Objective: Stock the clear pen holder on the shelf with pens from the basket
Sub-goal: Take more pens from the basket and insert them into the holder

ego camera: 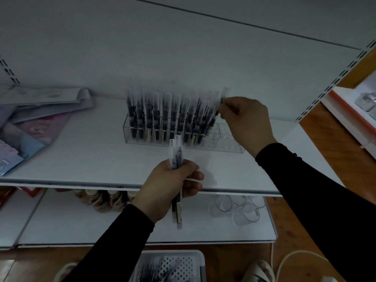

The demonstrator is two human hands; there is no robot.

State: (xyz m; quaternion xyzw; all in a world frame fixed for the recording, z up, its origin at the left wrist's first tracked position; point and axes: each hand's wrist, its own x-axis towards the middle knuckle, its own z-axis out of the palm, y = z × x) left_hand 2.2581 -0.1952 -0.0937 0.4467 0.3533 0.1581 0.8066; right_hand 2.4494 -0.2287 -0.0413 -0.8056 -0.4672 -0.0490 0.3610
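Right hand (245, 121) pinches pen (220, 104) over holder (230, 143) right end; left hand (172, 185) grips pens (176, 159); white shelf (81, 159).

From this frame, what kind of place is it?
Probably a shop aisle, stationery or general goods. White slotted retail shelving, a clear pen holder filled with many identical packaged pens, glass cups on the lower shelf, and a stock basket on the floor.

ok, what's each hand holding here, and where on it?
Left hand grips a small bundle of pens around mid-barrel. Right hand pinches one pen near its top end, over the clear pen holder.
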